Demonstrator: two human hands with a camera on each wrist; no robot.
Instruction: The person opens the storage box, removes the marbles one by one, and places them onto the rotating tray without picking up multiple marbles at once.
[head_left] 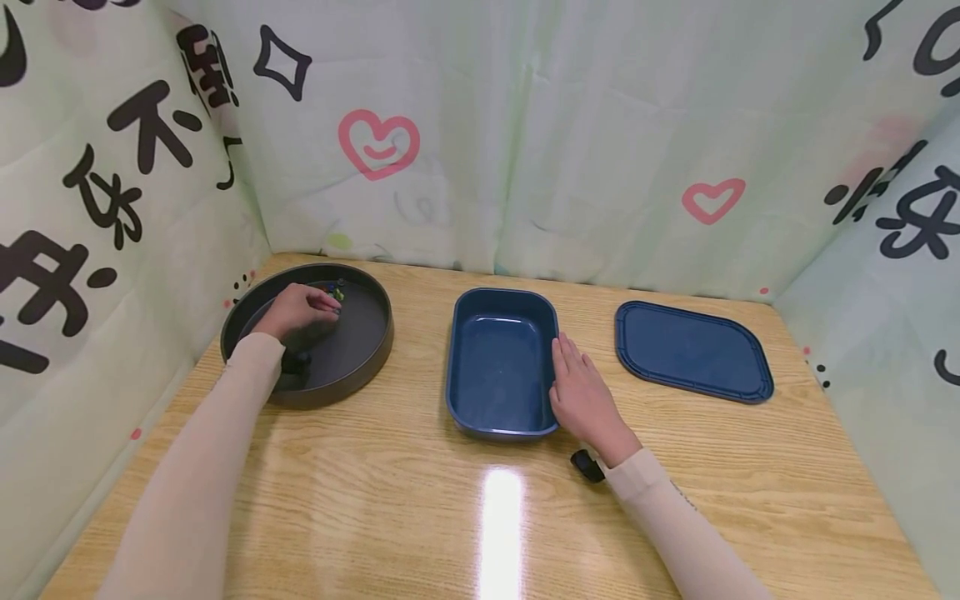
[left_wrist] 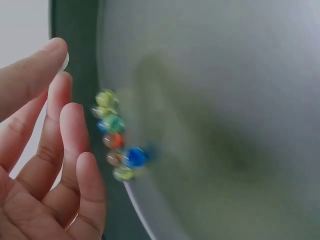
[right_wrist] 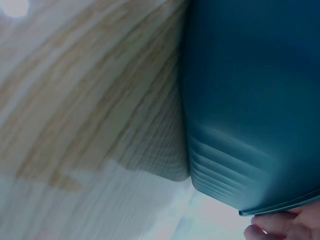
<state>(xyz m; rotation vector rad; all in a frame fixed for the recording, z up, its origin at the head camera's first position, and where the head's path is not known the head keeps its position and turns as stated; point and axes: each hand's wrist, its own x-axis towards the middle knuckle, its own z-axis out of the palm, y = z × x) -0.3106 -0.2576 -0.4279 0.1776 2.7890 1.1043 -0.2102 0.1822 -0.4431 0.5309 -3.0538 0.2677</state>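
A cluster of small glass marbles (left_wrist: 112,122), yellow-green, blue, green and orange, lies against the wall inside a round dark pan (head_left: 360,342). Above them is the left hand (head_left: 298,310), its thumb and forefinger close together; I cannot tell whether they pinch anything. The right hand (head_left: 587,398) lies flat along the right side of a deep blue box (head_left: 498,375), fingers straight and touching its rim. The open box stands between the pan and a flat blue lid (head_left: 693,352). A small black device (head_left: 587,466) sits at the right wrist.

All this rests on a table (head_left: 375,500) with light wood grain and a bright streak of reflected light near the front. Pale curtains (head_left: 465,167) enclose it behind and on both sides, printed with pink hearts (head_left: 378,143) and large dark Chinese characters (head_left: 155,125). One at left reads "不"; others are folded or cut off.
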